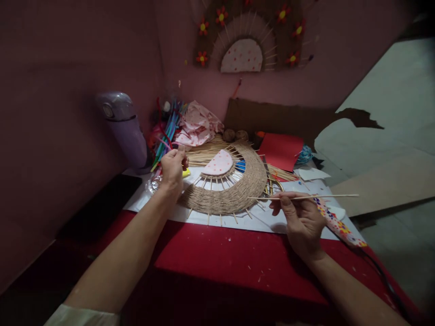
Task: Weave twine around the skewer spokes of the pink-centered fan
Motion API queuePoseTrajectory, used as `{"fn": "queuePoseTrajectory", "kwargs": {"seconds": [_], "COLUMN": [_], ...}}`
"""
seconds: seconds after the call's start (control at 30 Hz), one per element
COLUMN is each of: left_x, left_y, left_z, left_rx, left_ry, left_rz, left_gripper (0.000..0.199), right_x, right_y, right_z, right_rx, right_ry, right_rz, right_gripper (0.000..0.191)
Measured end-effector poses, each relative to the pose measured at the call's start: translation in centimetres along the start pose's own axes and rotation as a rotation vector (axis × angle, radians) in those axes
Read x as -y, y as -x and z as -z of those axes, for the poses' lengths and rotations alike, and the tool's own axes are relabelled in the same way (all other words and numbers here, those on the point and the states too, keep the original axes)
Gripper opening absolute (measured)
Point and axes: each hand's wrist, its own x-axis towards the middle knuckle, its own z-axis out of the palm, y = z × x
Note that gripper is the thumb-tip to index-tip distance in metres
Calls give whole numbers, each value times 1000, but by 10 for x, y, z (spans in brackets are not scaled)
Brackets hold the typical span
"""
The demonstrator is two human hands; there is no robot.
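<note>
A thin wooden stick (333, 196) lies nearly level in my right hand (302, 222), pinched between thumb and fingers. Its left tip is over the lower right edge of a twine-woven arch (238, 197) with wooden sticks radiating through it. At the arch's centre is a half-round piece of pale pink dotted fabric (218, 163). My left hand (172, 167) is closed, raised beside the arch's left end. Pink and red pipe cleaners (165, 141) are just behind its fingers; whether they grip one, I cannot tell.
A purple bottle (127, 138) stands at left near colourful pipe cleaners and crumpled dotted fabric (197, 124). Behind the arch lie many thin sticks (200, 154), twine balls (235, 135) and a red sheet (282, 149). A floral-patterned glue gun-like object (341, 226) with a cord lies right. A similar arch decoration (251, 43) hangs on the wall.
</note>
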Motion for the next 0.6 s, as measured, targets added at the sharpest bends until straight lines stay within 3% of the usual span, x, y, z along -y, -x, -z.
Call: {"fn": "queuePoseTrajectory", "kwargs": {"seconds": [0.17,0.4,0.6], "left_x": [-11,-6,16], "left_y": [-3,-12,-18], "left_z": [6,12,16], "left_rx": [157,28,219], "left_ry": [-274,-423,-731], "left_rz": [82,32,-10], "left_gripper": [15,6,4], "right_x": [-2,-4,-6], "right_y": [0,2,1], "right_z": [1,4,4], "right_rx": [8,34,25], "right_ry": [0,69,65], "right_rz": [-19,4,-3], "right_gripper": [11,16,17]}}
